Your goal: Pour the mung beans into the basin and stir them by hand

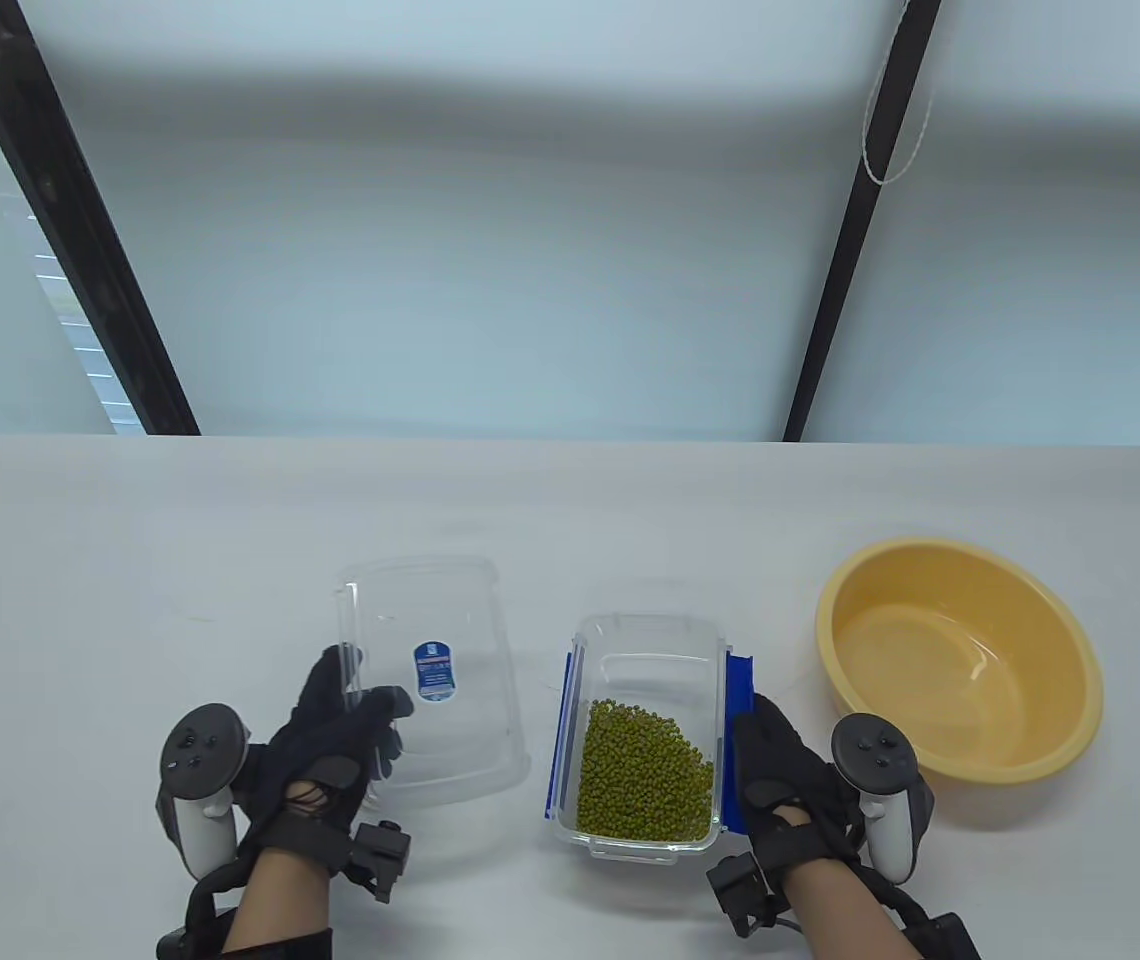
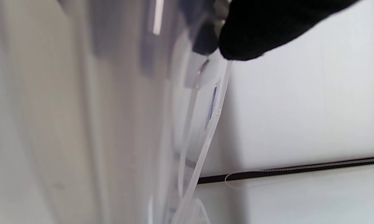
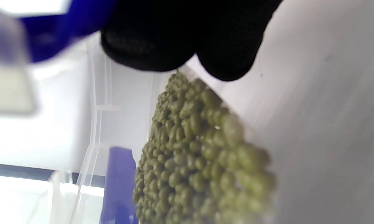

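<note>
A clear plastic container [image 1: 648,650] with blue side clips [image 1: 738,690] stands open at the table's middle, with green mung beans [image 1: 642,768] heaped in its near half. My right hand [image 1: 765,745] grips its right wall; the right wrist view shows gloved fingertips [image 3: 162,40] against the clear wall beside the beans [image 3: 199,155]. The clear lid [image 1: 440,680], with a blue label, sits left of the container. My left hand [image 1: 365,700] pinches the lid's left edge, thumb on top; a fingertip [image 2: 252,34] sits on the lid's rim [image 2: 205,140]. The yellow basin [image 1: 960,670] is at the right, nothing in it.
The white table [image 1: 130,560] ends at a far edge below a pale wall with two black slanted bars [image 1: 80,230]. The basin stands about a hand's width right of the container. A cord loop [image 1: 890,130] hangs at the upper right.
</note>
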`<move>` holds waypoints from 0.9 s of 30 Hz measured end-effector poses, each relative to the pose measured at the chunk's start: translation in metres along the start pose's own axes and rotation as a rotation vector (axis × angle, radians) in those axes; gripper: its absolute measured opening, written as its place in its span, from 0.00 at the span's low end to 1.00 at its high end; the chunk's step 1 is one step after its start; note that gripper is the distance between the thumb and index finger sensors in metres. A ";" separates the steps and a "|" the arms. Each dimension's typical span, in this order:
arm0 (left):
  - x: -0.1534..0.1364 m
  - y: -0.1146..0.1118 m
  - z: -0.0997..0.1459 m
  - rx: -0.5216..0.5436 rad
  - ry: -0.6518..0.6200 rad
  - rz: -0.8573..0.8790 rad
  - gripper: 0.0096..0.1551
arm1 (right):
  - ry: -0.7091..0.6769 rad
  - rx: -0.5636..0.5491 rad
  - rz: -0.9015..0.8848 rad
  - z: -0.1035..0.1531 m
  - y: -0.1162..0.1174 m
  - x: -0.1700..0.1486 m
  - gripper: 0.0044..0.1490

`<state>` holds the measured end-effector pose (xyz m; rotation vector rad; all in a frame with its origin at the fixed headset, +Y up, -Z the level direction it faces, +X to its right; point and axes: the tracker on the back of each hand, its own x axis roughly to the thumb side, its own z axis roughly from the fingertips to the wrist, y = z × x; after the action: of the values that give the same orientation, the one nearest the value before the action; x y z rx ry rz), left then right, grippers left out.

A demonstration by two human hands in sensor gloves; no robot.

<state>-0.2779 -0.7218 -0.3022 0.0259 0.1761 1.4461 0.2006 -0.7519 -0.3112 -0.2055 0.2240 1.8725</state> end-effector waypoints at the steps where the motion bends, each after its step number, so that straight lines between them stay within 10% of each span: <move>1: -0.009 0.012 -0.003 0.044 0.044 0.050 0.46 | -0.002 -0.009 -0.008 0.000 -0.002 0.000 0.40; 10: -0.057 0.070 0.000 0.347 0.342 -0.040 0.46 | -0.004 -0.025 -0.015 0.001 -0.007 -0.003 0.40; 19: -0.050 0.058 -0.004 0.379 0.469 -0.759 0.46 | -0.011 -0.004 -0.016 0.001 -0.005 -0.003 0.40; 27: -0.041 0.049 -0.007 0.380 0.378 -0.895 0.50 | -0.006 0.025 -0.041 0.002 -0.002 -0.002 0.40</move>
<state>-0.3316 -0.7562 -0.2983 -0.0164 0.6788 0.4976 0.2030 -0.7529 -0.3084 -0.1862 0.2374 1.8283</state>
